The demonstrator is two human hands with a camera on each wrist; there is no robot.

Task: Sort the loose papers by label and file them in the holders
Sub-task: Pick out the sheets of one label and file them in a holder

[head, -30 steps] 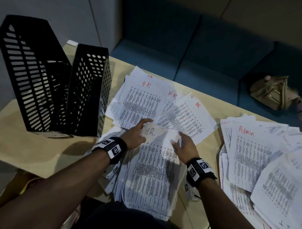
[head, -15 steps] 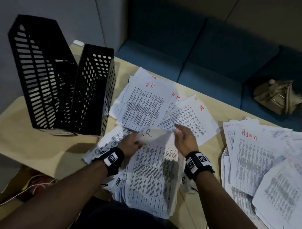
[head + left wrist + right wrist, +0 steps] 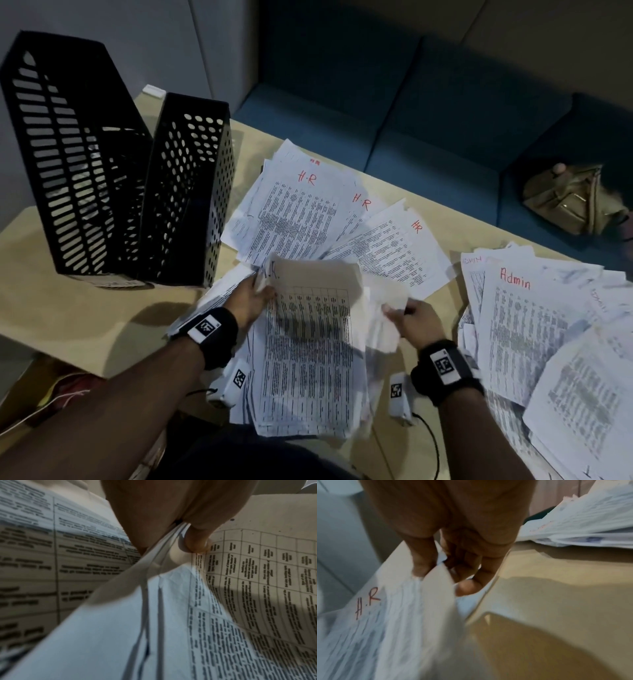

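Both hands hold up the top H.R sheets of the front stack. My left hand pinches their left edge; in the left wrist view the thumb presses on the printed sheets. My right hand pinches their right edge, and the right wrist view shows my right hand on a sheet marked H.R in red. An H.R pile lies behind, an Admin pile to the right. Two black holders, slotted and perforated, stand upright at the left.
The tan table has bare surface in front of the holders. A blue sofa runs behind it with an olive bag on it. A small white object lies at the table's back corner.
The top sheets have come up off the front stack. My right hand has shifted right to their right edge, and my left hand now pinches the left edge instead of resting on it.
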